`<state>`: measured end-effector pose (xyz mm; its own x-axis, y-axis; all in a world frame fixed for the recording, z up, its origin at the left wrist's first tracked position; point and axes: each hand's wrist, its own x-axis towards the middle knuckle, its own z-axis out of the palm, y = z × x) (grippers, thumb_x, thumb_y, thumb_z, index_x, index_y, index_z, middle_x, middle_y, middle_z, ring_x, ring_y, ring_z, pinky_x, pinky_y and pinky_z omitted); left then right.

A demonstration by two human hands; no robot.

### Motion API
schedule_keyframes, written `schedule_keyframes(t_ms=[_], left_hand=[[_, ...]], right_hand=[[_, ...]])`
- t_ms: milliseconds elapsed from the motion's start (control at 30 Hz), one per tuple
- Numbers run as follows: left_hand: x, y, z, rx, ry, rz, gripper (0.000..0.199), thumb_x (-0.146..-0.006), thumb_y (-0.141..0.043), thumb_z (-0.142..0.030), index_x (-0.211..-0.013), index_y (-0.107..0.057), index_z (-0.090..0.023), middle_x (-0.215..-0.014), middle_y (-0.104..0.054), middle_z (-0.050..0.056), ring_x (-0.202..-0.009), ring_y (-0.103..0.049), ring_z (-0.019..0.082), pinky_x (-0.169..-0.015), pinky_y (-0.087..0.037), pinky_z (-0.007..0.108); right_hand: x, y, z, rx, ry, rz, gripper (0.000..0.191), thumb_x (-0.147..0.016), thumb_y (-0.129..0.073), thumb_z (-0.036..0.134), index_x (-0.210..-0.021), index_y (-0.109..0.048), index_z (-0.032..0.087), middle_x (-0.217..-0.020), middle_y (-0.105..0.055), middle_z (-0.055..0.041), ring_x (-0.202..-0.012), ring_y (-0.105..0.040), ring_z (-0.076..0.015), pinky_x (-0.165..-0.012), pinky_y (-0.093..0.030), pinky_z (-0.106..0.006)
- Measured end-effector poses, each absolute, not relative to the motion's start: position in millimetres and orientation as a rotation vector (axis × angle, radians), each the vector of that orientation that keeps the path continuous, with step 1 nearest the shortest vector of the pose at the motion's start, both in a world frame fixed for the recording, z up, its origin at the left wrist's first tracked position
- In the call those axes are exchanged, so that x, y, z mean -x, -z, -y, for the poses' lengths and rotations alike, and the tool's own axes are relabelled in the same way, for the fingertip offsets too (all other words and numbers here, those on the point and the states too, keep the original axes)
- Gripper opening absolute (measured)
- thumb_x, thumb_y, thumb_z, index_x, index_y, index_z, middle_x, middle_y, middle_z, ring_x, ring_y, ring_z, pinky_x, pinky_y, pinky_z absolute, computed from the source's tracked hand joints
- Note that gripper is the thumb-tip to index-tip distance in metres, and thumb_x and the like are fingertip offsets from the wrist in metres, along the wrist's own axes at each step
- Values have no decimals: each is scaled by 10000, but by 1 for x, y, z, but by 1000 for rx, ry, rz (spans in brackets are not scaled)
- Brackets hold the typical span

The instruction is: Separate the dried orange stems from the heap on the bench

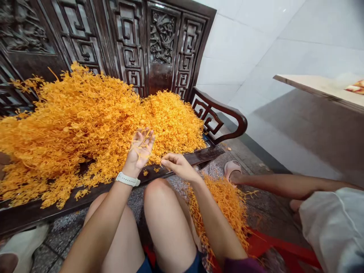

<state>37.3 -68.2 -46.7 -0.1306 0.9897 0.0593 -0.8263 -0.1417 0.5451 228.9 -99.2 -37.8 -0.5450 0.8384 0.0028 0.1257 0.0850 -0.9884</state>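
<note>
A large heap of orange thread-like strands [85, 125] covers the seat of a dark carved wooden bench [162, 41]. My left hand [140, 148] is raised palm up over the heap's front edge, with several strands caught across its palm and fingers. A white watch strap [127, 179] circles that wrist. My right hand [178, 166] hangs close to the right of it, fingers drawn together, and any thin strand between them is too small to tell. Below my right forearm, a smaller mass of the same strands [220, 206] lies beside my knee.
A co-worker's bare arm [284, 185] and white sleeve [332, 227] reach in from the right. A pink slipper [232, 169] rests on the speckled stone floor [64, 235]. A red stool [264, 242] sits low right, and a board table edge [315, 86] stands by the tiled wall.
</note>
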Motion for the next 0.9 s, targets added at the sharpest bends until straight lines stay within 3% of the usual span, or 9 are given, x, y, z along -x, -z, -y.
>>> schedule_keyframes(t_ms=[233,367,500,600,667,767,833,900], left_hand=[[-35,41,79,-635,-1368,-529,441,-799,-833,-207,-1210,-683,-263,-1408,-670,87,-1094,-750,212,-939,-630,343],[-29,37,85,-912,-982,-607,425,-831,-833,-335,-1211,-700,-197,-1339,-711,164,-841,-781,200,-637,-626,262],[-23,49,79,-1257,-962,-945,396,-807,-831,-431,-1098,-737,-180,-1010,-770,112,-657,-677,163,-555,-543,261],[-17,63,72,-1757,-901,-1330,275,-836,-773,-392,-1027,-753,-194,-846,-726,78,-658,-609,189,-592,-443,289],[-14,70,71,-2043,-691,-1500,210,-877,-710,-368,-1011,-737,-208,-829,-716,80,-736,-623,231,-628,-383,308],[-15,82,71,-2202,-251,-1574,207,-904,-662,-422,-959,-686,-224,-818,-712,78,-778,-632,261,-624,-327,318],[-20,92,71,-2224,-4,-1487,214,-893,-669,-444,-915,-656,-232,-838,-717,67,-768,-635,254,-618,-324,316],[-28,102,71,-2241,156,-1358,192,-871,-692,-414,-862,-628,-232,-858,-719,55,-764,-640,242,-624,-333,314]], right_hand=[[-313,-10,137,844,-1283,1315,235,-916,-744,447,-899,-606,258,-675,-488,39,-582,-437,-139,-611,-402,-311],[-383,-8,159,1008,-991,1131,301,-884,-708,515,-883,-502,297,-770,-462,17,-648,-475,-174,-640,-433,-337],[-440,40,188,1935,-733,1345,306,-968,-462,574,-918,-486,273,-927,-625,-94,-861,-649,-264,-791,-516,-417],[-458,82,220,2631,-749,1625,262,-898,-628,445,-903,-615,184,-1077,-711,-272,-1115,-694,-405,-946,-505,-500],[-457,102,239,2737,-966,1725,257,-792,-767,338,-902,-704,116,-1116,-730,-328,-1145,-707,-455,-964,-515,-508],[-443,114,248,2624,-1193,1915,408,-821,-773,357,-1134,-757,95,-1300,-724,-270,-1233,-703,-382,-1023,-524,-419],[-429,113,240,2513,-1179,2029,531,-927,-670,425,-1350,-680,105,-1464,-643,-236,-1370,-623,-341,-1120,-462,-384],[-414,108,224,2413,-1090,2140,570,-1001,-562,452,-1441,-604,91,-1512,-599,-245,-1419,-575,-343,-1154,-419,-391]])
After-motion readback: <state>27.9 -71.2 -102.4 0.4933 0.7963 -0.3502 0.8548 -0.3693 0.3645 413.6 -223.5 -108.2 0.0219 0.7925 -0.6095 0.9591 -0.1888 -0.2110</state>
